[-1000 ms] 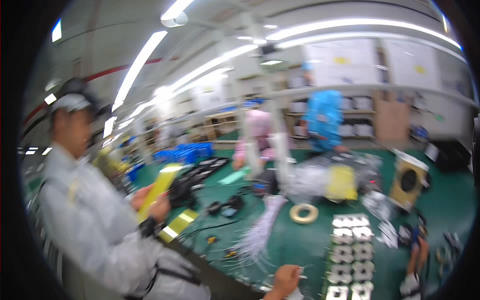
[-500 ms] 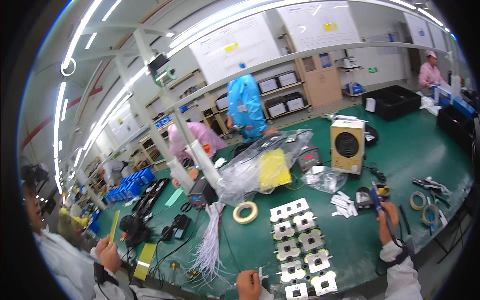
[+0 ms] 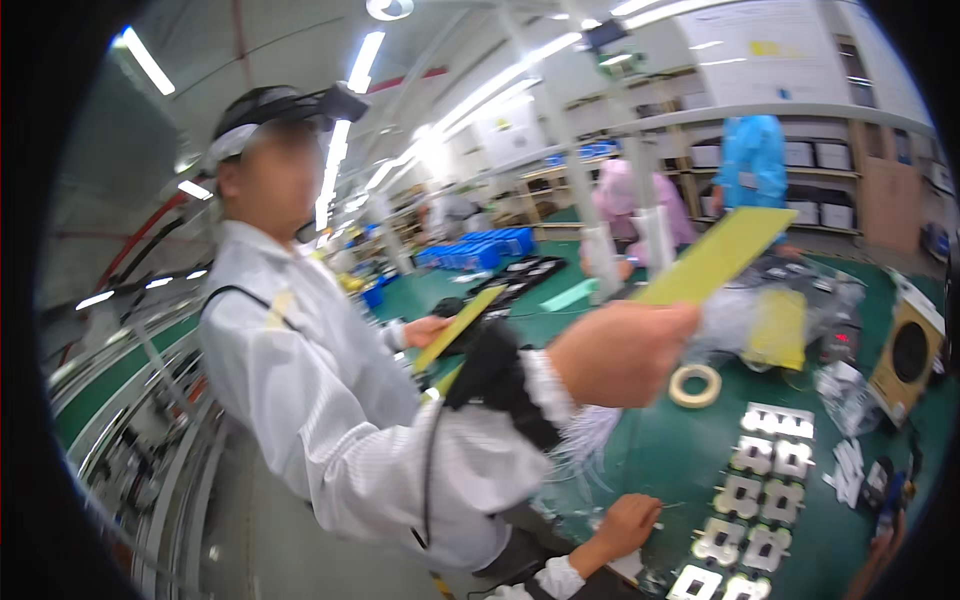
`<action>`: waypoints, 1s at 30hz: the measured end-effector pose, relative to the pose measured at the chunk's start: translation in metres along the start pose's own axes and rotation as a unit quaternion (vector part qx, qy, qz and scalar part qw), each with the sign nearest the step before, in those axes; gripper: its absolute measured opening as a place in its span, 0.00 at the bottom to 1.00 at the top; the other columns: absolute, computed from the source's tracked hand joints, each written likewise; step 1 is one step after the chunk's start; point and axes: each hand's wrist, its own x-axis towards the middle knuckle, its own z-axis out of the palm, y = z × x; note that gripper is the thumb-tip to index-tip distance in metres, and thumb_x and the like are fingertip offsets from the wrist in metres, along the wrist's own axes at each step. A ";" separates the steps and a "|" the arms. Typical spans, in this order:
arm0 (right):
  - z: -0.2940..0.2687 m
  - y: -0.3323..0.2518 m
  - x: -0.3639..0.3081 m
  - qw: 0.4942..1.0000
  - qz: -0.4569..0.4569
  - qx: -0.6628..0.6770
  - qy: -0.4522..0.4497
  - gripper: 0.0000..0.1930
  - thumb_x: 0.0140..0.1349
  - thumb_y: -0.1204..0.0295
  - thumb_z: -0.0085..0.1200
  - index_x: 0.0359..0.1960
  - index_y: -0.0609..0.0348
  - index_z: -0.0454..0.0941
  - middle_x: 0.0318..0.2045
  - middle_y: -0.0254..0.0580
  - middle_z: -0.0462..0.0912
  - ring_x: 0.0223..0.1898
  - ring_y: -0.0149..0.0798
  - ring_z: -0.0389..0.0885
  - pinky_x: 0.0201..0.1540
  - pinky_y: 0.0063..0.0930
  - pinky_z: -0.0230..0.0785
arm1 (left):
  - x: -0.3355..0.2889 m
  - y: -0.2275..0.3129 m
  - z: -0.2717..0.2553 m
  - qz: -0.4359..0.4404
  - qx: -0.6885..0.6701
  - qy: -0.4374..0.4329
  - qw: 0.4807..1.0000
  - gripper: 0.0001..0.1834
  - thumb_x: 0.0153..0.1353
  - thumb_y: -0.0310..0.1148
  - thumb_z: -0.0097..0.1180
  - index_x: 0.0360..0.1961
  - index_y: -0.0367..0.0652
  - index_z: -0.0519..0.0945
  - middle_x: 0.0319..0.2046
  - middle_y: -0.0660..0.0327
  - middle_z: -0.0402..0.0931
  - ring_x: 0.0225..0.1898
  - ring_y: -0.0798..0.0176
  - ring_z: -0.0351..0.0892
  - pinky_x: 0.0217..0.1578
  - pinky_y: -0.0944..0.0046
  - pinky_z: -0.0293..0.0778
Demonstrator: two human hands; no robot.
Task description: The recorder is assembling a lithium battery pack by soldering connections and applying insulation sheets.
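Observation:
My left hand (image 3: pixel 628 526) rests at the near edge of the green bench with its fingers curled in. Whatever it may hold is hidden. Close to its right runs a double row of white square frames with dark centres (image 3: pixel 740 495). At the lower right rim my right hand (image 3: pixel 884 552), partly cut off and blurred, grips a slim blue tool (image 3: pixel 888 512). A co-worker's hand (image 3: pixel 630 350) reaches across in front of me, holding a flat yellow strip (image 3: pixel 725 255). The same person's other hand (image 3: pixel 425 331) holds a second yellow strip (image 3: pixel 458 328).
A roll of tape (image 3: pixel 694 386) lies on the green bench, with white wires (image 3: pixel 585 445) nearer me. Behind it are a plastic-wrapped yellow pack (image 3: pixel 777 328) and a beige fan unit (image 3: pixel 905 350). The co-worker (image 3: pixel 300 330) stands close at my left. Blue bins (image 3: pixel 480 248) stand farther off.
The view has swung left, bringing the co-worker into full sight. That person's arm now stretches across with a yellow strip. My left hand stays by the bench edge; my right is now at the rim.

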 end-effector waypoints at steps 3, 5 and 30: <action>0.003 0.053 -0.005 0.998 0.057 0.023 0.032 0.23 0.76 0.60 0.45 0.63 0.63 0.74 0.56 0.40 0.74 0.47 0.30 0.72 0.47 0.20 0.66 | -0.005 -0.002 -0.010 -0.022 0.020 -0.022 0.999 0.07 0.61 0.25 0.62 0.40 0.38 0.81 0.33 0.50 0.80 0.36 0.42 0.80 0.38 0.48 0.74; 0.018 0.014 0.003 0.997 -0.034 -0.031 0.056 0.21 0.75 0.61 0.45 0.60 0.63 0.75 0.51 0.41 0.75 0.38 0.28 0.72 0.40 0.22 0.65 | -0.010 -0.006 -0.016 -0.046 0.045 -0.037 0.997 0.05 0.61 0.25 0.61 0.38 0.38 0.80 0.31 0.50 0.79 0.35 0.42 0.79 0.37 0.48 0.73; 0.009 -0.013 -0.005 0.990 0.080 0.042 0.105 0.08 0.74 0.71 0.49 0.49 0.58 0.76 0.34 0.31 0.73 0.29 0.22 0.66 0.31 0.18 0.60 | -0.013 -0.007 -0.009 0.012 0.070 -0.020 0.997 0.09 0.69 0.29 0.54 0.41 0.33 0.82 0.36 0.44 0.80 0.34 0.41 0.80 0.35 0.50 0.74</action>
